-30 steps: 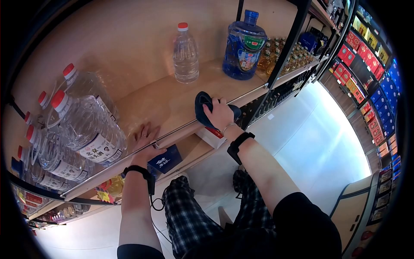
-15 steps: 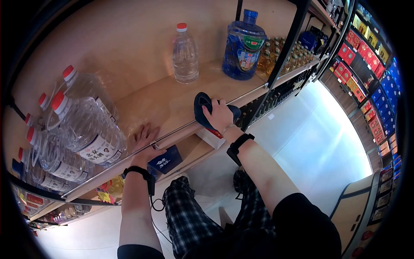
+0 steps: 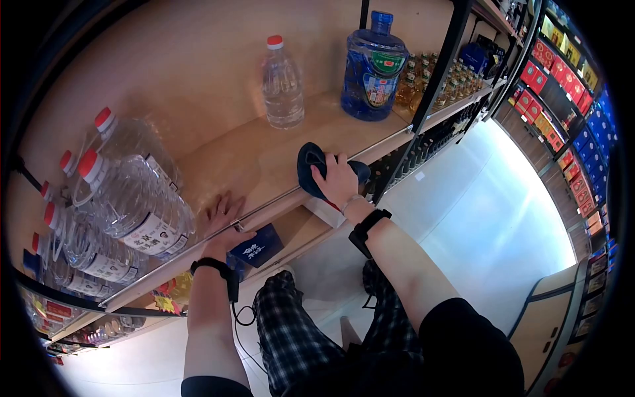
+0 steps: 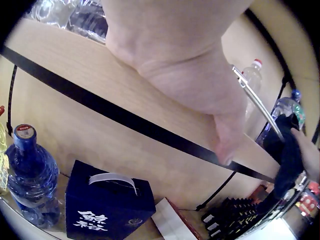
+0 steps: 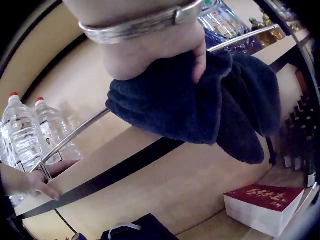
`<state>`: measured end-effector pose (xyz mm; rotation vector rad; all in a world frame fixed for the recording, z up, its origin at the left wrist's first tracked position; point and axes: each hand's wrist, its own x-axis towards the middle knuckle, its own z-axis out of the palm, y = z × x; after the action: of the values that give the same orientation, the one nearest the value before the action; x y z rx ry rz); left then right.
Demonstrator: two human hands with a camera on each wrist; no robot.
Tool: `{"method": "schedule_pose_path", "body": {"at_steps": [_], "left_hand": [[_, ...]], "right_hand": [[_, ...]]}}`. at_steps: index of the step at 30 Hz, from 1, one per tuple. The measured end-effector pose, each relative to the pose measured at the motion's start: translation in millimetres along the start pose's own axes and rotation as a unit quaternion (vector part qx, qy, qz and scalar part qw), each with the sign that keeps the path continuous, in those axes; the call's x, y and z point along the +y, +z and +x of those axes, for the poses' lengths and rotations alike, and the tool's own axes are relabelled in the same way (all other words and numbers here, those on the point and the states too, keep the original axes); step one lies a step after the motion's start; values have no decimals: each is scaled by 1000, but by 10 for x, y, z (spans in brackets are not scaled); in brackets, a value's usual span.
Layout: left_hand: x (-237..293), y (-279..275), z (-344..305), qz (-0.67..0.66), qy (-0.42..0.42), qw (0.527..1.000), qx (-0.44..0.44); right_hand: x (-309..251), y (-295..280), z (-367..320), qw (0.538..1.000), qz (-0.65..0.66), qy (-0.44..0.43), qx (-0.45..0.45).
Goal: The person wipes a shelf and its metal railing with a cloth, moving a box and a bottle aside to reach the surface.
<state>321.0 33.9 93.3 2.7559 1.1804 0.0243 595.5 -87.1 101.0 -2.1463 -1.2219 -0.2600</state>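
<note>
My right hand [image 3: 339,178] grips a bunched dark blue cloth [image 5: 165,100] at the metal rail along the shelf's front edge. Part of the cloth hangs loosely over that edge in the right wrist view. My left hand [image 3: 223,221] rests on the shelf's front edge, fingers laid over the wooden board [image 3: 231,162] and thumb in front of the edge. To its left stand several large clear bottles with red caps [image 3: 142,198]. Farther back on the board are a single clear red-capped bottle [image 3: 283,89] and a big blue jug [image 3: 374,76].
Small amber bottles [image 3: 456,83] stand beyond the black shelf post [image 3: 440,66]. On the level below are a dark blue box with a handle [image 4: 110,202], a blue bottle [image 4: 32,175] and a red-topped white box [image 5: 262,207]. The rail [image 5: 75,132] runs along the front edge.
The head view has shifted slightly. Both hands and the cloth keep almost the same places at the shelf edge.
</note>
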Motion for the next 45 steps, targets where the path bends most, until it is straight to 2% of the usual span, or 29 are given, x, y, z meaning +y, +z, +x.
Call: {"method": "schedule_pose_path", "body": {"at_steps": [14,20,29,45], "left_hand": [[-14,17,-14,1,7,1000,14],[-11,8,-15,-4,9,1000,16],[1,-27,-32,3,7,1000,10],[-22,5,-18,-11,10,1000,14]], "right_hand": [[-9,-14,34,999,-28,-2,-19],[-41,-75,59,998,-33,10,-58],[74,-115,119,995,-44,-23,-89],[309,-153,269,996,-64,10,-61]]}}
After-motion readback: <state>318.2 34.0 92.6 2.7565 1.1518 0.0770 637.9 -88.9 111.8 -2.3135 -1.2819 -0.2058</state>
